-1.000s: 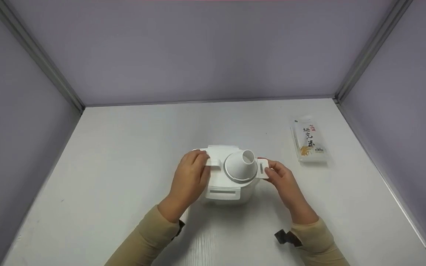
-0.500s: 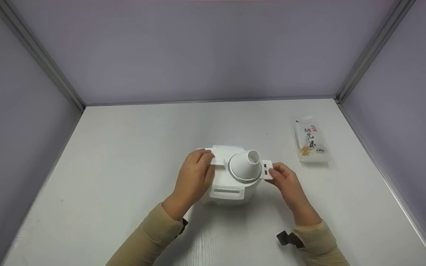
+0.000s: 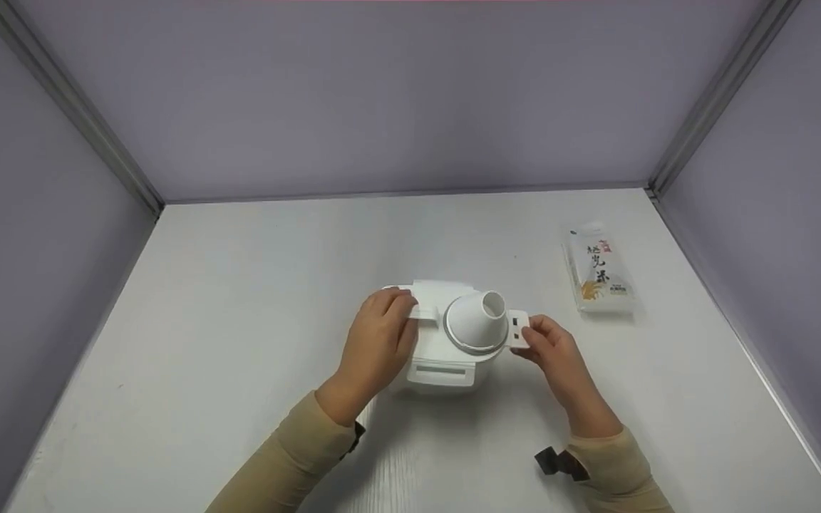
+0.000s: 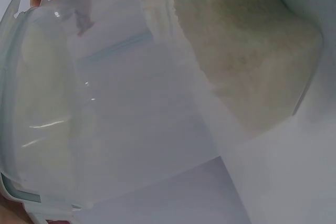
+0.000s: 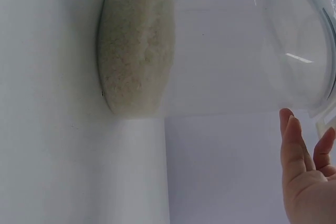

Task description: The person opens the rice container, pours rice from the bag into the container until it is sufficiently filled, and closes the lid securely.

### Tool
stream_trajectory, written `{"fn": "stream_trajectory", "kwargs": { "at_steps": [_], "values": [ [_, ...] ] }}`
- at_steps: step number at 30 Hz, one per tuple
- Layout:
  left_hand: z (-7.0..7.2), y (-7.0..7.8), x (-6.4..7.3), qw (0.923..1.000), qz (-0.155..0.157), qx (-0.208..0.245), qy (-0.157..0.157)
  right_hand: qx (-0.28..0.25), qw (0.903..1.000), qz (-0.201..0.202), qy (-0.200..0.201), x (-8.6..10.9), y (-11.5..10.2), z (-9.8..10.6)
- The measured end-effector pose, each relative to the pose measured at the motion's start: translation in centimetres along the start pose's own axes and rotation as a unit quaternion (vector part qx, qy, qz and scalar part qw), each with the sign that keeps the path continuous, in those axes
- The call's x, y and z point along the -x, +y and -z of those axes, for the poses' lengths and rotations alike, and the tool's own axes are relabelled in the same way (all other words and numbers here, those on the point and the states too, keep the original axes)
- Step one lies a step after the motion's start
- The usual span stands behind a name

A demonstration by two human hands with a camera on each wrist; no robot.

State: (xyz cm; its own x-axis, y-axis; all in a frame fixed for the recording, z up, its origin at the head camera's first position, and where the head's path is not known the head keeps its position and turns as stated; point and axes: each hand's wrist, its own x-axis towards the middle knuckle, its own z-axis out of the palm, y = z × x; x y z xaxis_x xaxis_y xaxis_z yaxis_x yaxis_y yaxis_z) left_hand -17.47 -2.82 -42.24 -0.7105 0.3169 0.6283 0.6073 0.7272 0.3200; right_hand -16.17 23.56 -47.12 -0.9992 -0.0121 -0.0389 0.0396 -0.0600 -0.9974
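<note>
A clear rice container stands upright with rice in its bottom part. Its white lid carries a cone-shaped spout, a small bar handle and flap latches on its sides. My left hand grips the lid's left side, fingers bent over the top beside the handle; the latch on that side is hidden. At the right, my right hand pinches the raised right latch, thumb on top. In the right wrist view, fingers of the right hand reach the container's wall near the lid.
A sealed bag of rice with printed writing lies at the back right of the white table. Grey partition walls enclose the back and both sides. A front latch hangs out from the lid.
The container and both hands have shifted slightly to the right. The right latch has turned: its single long slot showed earlier, and two small holes show now.
</note>
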Motion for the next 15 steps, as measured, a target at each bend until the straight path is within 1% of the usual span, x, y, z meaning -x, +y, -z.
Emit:
{"fn": "stream_trajectory", "kwargs": {
  "at_steps": [9, 15],
  "values": [
    [-0.1, 0.14, 0.12, 1.0, -0.005, -0.001, 0.006, -0.002, 1.0, -0.003, -0.004, 0.17, 0.02, 0.11],
    [-0.14, 0.28, 0.25, 1.0, 0.002, -0.002, 0.002, -0.008, 0.9999, -0.006, -0.003, 0.21, 0.06, 0.15]
  ]
}}
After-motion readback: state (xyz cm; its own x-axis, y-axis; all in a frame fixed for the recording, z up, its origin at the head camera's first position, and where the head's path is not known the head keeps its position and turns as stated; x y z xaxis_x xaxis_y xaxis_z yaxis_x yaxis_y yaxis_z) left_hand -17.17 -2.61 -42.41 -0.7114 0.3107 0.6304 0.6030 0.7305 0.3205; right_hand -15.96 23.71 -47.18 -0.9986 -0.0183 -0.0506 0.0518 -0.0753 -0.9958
